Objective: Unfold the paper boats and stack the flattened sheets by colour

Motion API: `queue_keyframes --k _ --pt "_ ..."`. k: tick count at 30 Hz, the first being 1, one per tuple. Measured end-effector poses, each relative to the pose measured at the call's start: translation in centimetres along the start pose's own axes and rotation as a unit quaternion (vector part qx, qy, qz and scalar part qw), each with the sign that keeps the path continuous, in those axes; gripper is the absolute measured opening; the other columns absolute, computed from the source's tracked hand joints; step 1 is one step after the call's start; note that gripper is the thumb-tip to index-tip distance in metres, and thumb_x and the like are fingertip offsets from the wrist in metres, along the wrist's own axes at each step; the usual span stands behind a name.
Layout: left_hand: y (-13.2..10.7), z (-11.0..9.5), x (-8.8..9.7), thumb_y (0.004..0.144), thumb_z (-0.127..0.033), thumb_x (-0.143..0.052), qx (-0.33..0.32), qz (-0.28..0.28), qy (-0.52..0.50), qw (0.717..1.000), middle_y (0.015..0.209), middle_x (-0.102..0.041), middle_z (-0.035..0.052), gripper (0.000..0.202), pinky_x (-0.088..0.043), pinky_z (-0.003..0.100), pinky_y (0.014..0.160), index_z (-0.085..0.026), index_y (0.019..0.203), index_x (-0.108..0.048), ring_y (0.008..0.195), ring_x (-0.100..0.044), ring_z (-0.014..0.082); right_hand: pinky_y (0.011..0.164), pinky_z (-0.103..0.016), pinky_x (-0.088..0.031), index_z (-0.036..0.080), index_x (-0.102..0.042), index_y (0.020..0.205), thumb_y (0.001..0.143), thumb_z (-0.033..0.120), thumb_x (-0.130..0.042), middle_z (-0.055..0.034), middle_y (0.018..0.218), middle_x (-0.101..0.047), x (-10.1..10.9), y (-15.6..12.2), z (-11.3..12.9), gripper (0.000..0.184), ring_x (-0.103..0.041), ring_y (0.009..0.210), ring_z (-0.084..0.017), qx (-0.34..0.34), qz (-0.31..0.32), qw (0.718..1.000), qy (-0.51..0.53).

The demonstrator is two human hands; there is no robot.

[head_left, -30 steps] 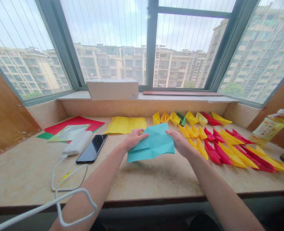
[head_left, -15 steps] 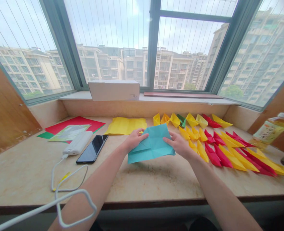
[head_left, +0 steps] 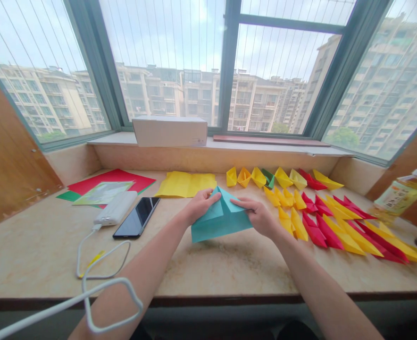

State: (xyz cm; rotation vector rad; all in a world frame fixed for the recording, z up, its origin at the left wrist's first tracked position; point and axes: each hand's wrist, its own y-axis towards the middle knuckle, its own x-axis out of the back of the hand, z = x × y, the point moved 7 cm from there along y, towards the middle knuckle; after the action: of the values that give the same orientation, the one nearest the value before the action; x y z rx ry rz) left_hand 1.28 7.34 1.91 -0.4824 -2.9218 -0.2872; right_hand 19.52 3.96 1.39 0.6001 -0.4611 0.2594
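Observation:
A sheet of light-blue paper [head_left: 221, 223] is held above the counter between my two hands, its top corners folded down to a point. My left hand [head_left: 203, 206] pinches the left side, thumb on the front face near the peak. On the other side, my right hand [head_left: 260, 213] grips the right edge, its fingers lying over the folded corner. A creased yellow sheet [head_left: 185, 184] lies flat behind my left hand. Several folded paper boats [head_left: 282, 177] in yellow, red and green stand in rows to the right of my right hand.
A black phone [head_left: 137, 218] and a white power bank [head_left: 116, 208] with a looping white cable [head_left: 127, 283] lie on the left. Behind them are red paper sheets [head_left: 105, 179]. A bottle [head_left: 401, 194] stands at the right; a white box [head_left: 169, 131] sits on the sill [head_left: 112, 138].
The top right corner of the light-blue paper has been folded down, so its upper edge now comes to a peak. My right hand's fingers have shifted onto the fold.

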Motion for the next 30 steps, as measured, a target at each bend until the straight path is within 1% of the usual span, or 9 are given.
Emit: queue_keyframes --k 6,12,15,18,20,22,24,27,30 --pt "-0.5 0.6 -0.5 0.079 -0.062 -0.063 0.066 0.008 -0.041 0.997 0.076 -0.068 0.0039 0.046 -0.046 0.024 0.057 -0.017 0.086 -0.069 0.065 -0.059 0.0156 0.102 -0.045 -0.047 0.035 -0.068 0.122 0.081 0.004 -0.042 -0.0009 0.131 -0.063 -0.2 -0.3 0.1 0.058 -0.06 0.118 -0.024 0.04 0.004 0.998 -0.052" --pt "-0.7 0.5 -0.8 0.076 -0.06 -0.068 0.068 0.016 -0.047 0.996 0.072 -0.068 0.0043 0.045 -0.044 0.023 0.051 -0.016 0.08 -0.068 0.057 -0.058 0.0139 0.098 -0.044 -0.051 0.037 -0.069 0.12 0.082 0.003 -0.045 -0.0014 0.132 -0.061 -0.5 -0.5 0.6 0.056 -0.061 0.116 -0.024 0.088 -0.008 0.991 -0.1" --pt "-0.6 0.1 -0.8 0.077 -0.059 -0.068 0.053 0.018 -0.051 0.997 0.077 -0.071 0.0067 0.045 -0.046 0.025 0.054 -0.015 0.083 -0.07 0.062 -0.062 0.0166 0.097 -0.042 -0.051 0.034 -0.069 0.121 0.079 0.003 -0.045 -0.0025 0.127 -0.064 -0.1 -0.4 1.2 0.057 -0.062 0.115 -0.023 0.092 -0.039 0.991 -0.087" --pt "-0.4 0.0 -0.7 0.077 -0.058 -0.069 0.043 0.003 -0.084 0.996 0.079 -0.071 0.0067 0.044 -0.048 0.026 0.058 -0.015 0.085 -0.07 0.064 -0.063 0.0175 0.1 -0.042 -0.049 0.029 -0.064 0.128 0.081 0.007 -0.049 -0.0048 0.122 -0.068 1.0 -0.2 1.4 0.054 -0.062 0.114 -0.024 0.057 -0.104 0.991 -0.063" --pt "-0.1 0.1 -0.2 0.077 -0.057 -0.069 0.035 -0.028 -0.116 0.992 0.079 -0.07 0.0056 0.043 -0.049 0.027 0.059 -0.015 0.087 -0.067 0.064 -0.063 0.0168 0.096 -0.041 -0.051 0.026 -0.061 0.131 0.084 0.016 -0.054 -0.0063 0.119 -0.068 1.9 -0.1 0.9 0.048 -0.064 0.11 -0.024 0.013 -0.158 0.987 -0.033" --pt "0.2 0.2 0.7 0.077 -0.056 -0.07 0.011 -0.082 -0.139 0.987 0.082 -0.069 0.0047 0.043 -0.05 0.027 0.062 -0.016 0.092 -0.064 0.068 -0.063 0.0164 0.08 -0.037 -0.057 0.025 -0.055 0.135 0.087 0.027 -0.058 -0.0079 0.115 -0.069 2.5 0.0 0.0 0.048 -0.068 0.093 -0.022 -0.033 -0.197 0.98 0.022" --pt "0.5 0.2 1.8 0.078 -0.055 -0.07 -0.025 -0.147 -0.151 0.977 0.086 -0.068 0.004 0.042 -0.051 0.028 0.067 -0.017 0.095 -0.061 0.072 -0.062 0.016 0.062 -0.032 -0.055 0.024 -0.047 0.14 0.087 0.037 -0.06 -0.0084 0.109 -0.069 2.6 0.2 -0.8 0.056 -0.068 0.072 -0.017 -0.067 -0.209 0.971 0.09" --pt "0.4 0.4 3.3 0.079 -0.054 -0.068 -0.065 -0.233 -0.143 0.96 0.088 -0.066 0.0031 0.041 -0.05 0.028 0.072 -0.018 0.095 -0.057 0.076 -0.061 0.0156 0.053 -0.028 -0.05 0.023 -0.033 0.147 0.086 0.046 -0.062 -0.0074 0.101 -0.07 1.8 0.4 -1.4 0.071 -0.064 0.06 -0.014 -0.097 -0.173 0.965 0.168" --pt "0.2 0.7 3.9 0.08 -0.055 -0.067 -0.077 -0.291 -0.114 0.947 0.088 -0.064 0.0025 0.044 -0.049 0.026 0.072 -0.019 0.101 -0.054 0.078 -0.06 0.0154 0.056 -0.028 -0.052 0.024 -0.016 0.153 0.088 0.049 -0.06 -0.0065 0.095 -0.072 0.1 0.4 -1.1 0.083 -0.067 0.065 -0.016 -0.123 -0.081 0.967 0.209"
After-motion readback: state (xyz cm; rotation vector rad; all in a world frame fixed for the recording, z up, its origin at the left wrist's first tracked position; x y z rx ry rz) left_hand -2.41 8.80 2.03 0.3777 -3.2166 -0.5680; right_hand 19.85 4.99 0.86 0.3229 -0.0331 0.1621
